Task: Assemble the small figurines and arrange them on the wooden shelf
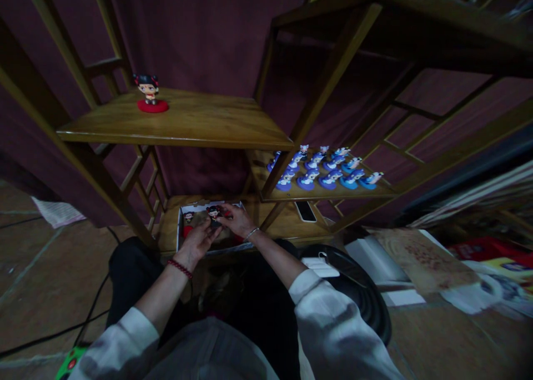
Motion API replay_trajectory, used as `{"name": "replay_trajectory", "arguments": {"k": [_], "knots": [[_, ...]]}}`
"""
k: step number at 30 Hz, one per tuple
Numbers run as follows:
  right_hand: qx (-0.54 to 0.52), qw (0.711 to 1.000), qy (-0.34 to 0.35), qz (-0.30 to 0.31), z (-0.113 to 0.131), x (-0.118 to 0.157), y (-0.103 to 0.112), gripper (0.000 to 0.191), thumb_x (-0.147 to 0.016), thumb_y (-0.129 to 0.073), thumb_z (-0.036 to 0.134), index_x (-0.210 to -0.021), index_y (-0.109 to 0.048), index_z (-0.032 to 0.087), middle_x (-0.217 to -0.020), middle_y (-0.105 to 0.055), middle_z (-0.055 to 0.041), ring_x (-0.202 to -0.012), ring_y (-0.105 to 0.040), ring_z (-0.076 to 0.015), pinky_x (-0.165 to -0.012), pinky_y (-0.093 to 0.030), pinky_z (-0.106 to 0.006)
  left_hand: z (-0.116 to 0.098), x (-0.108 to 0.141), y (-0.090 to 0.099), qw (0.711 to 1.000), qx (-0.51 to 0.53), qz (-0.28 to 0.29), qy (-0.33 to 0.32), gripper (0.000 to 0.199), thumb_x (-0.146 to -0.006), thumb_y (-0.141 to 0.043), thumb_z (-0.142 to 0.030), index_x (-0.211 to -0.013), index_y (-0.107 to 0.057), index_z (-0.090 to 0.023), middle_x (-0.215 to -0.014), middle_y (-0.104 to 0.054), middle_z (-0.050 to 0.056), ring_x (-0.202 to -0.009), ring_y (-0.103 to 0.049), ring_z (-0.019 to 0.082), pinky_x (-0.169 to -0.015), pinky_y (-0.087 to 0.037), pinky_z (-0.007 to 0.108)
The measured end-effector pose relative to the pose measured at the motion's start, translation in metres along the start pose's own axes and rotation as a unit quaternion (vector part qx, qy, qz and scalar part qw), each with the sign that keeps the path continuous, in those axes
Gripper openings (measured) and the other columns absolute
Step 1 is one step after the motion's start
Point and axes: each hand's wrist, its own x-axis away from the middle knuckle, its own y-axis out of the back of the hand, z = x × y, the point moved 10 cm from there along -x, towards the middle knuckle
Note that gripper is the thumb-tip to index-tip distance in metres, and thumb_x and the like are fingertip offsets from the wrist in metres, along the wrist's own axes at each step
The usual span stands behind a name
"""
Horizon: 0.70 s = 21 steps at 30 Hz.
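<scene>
White sleeves [341, 319] pushed up the forearms, both arms angled in from the bottom of the frame and meeting just left of centre, over a shallow box [181, 233]. So the left hand [199, 239] comes up from lower left, wrist fairly straight, palm turned inward, fingers curled at the lower side of a little black-haired figurine [214, 213]. The right hand [236, 221] reaches across from the right, back of the hand up, fingers bent down onto the figurine's right side. Pretty much a two-handed fingertip grip, though it's too dim and blurry to sort out every finger. The figurine is above the box, and another small figure [188, 218] sits in the box's left end.

Red beads [180, 268] on the left wrist, a thin silvery bracelet [252, 233] on the right one. Upper left, a lone doll [149, 90] stands on a red base [152, 106] on the wooden shelf [187, 119]. Right of centre there's a bunch of blue and purple figures [328, 177], with a phone [306, 211] lying below them.
</scene>
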Motion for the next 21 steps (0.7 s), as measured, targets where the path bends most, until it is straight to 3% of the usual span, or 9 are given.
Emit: {"name": "replay_trajectory", "arguments": {"k": [6,14,21], "knots": [[-0.019,1.0,0.014,-0.005,-0.004,0.0,-0.005,0.027,-0.073,-0.06,0.028,-0.098,-0.06,0.018,-0.09,-0.065,-0.0025,-0.077,-0.06,-0.0133,-0.071,-0.048,-0.026,-0.014,0.003,-0.005,0.998,-0.013,0.006,-0.057,0.012,-0.079,-0.05,-0.005,-0.077,-0.058,-0.015,-0.077,-0.063,0.001,-0.068,-0.06,0.01,-0.072,-0.053,0.029],[-0.05,0.998,0.042,0.003,-0.002,0.002,-0.011,0.044,-0.07,-0.063,0.029,-0.112,-0.054,0.018,-0.1,-0.063,-0.0042,-0.084,-0.059,-0.0144,-0.078,-0.047,-0.029,-0.025,0.007,-0.001,0.995,-0.026,-0.032,-0.093,0.018,-0.076,-0.053,-0.004,-0.066,-0.057,-0.018,-0.066,-0.061,-0.002,-0.064,-0.058,0.01,-0.073,-0.049,0.027],[-0.087,0.995,0.042,-0.015,0.005,0.005,-0.007,0.038,-0.07,-0.063,0.029,-0.105,-0.055,0.018,-0.095,-0.064,-0.0037,-0.083,-0.059,-0.0144,-0.076,-0.047,-0.029,-0.034,0.02,-0.012,0.992,-0.053,-0.028,-0.107,0.014,-0.075,-0.054,-0.005,-0.066,-0.058,-0.015,-0.067,-0.062,0.001,-0.064,-0.058,0.011,-0.067,-0.051,0.027]]}}
